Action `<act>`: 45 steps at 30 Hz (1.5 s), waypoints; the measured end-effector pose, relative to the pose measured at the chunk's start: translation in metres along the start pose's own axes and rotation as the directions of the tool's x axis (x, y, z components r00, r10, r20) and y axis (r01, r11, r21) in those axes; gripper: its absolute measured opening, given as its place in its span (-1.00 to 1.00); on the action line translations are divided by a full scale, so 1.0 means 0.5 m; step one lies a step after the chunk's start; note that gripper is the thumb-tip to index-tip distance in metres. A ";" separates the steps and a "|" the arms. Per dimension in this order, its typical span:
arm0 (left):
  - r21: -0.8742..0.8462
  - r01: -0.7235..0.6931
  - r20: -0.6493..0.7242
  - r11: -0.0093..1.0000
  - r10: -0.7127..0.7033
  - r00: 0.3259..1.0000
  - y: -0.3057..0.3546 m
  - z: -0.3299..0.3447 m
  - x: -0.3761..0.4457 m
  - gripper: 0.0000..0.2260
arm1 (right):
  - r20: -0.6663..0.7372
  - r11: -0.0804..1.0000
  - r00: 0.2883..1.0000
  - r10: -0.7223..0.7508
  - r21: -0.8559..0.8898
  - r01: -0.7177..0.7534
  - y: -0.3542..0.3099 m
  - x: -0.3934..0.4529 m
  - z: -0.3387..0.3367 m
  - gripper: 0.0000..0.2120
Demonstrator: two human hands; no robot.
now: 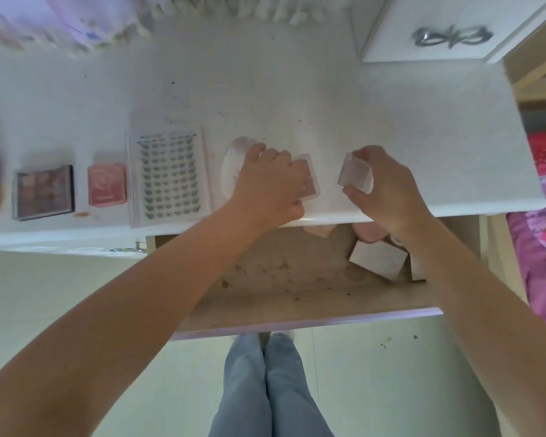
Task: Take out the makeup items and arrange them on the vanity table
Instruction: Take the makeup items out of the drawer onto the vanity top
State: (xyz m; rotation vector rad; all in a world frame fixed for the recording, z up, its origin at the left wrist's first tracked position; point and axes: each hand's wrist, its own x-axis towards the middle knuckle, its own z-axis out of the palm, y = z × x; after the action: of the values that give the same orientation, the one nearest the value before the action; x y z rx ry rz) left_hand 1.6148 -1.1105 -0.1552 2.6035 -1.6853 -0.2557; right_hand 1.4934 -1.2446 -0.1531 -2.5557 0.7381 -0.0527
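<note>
Row on the surface (pixel 265 89), left to right: eyeshadow palette (pixel 44 191), pink compact (pixel 107 184), lash tray (pixel 170 177), pale oval pouch (pixel 234 162). Left hand (pixel 270 181) lies over a pink-filled clear case (pixel 311 179), setting it down by the pouch; right hand (pixel 388 187) pinches a small whitish box (pixel 355 173) just beside. Placing step; next, seat the box in line, then fetch the white carton (pixel 377 258) from the open drawer (pixel 297 298).

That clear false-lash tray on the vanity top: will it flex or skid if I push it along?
The lash tray looks like thin clear plastic lying flat, so it is probably light and may flex if lifted by one edge. On the smooth white vanity top it would likely slide easily rather than tip.
</note>
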 end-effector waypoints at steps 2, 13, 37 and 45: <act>0.057 -0.021 0.025 0.998 0.019 0.999 0.003 0.003 0.017 -0.65 | 0.052 0.998 0.999 -0.012 -0.057 0.015 0.001 0.018 0.005 -0.61; 0.076 -0.059 0.164 0.995 0.046 0.985 -0.029 0.028 0.027 -0.66 | -0.022 0.988 0.999 0.040 0.153 -0.036 0.021 0.010 0.055 -0.77; -0.215 0.021 0.319 0.976 0.050 0.946 0.173 0.220 -0.138 -0.65 | 0.342 0.865 0.819 0.460 -0.380 -0.327 0.194 -0.179 0.133 -0.38; -0.240 0.521 0.263 0.819 -0.461 0.847 0.221 0.293 0.020 -0.46 | 0.267 0.821 0.869 0.417 -0.521 -0.234 0.226 -0.155 0.195 -0.57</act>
State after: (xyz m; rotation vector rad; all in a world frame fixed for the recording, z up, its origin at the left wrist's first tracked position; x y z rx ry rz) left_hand 1.4964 -1.1557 -0.2885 2.7820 -0.8619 -0.7401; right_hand 1.3875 -1.2463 -0.2839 -2.7029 1.1403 0.8050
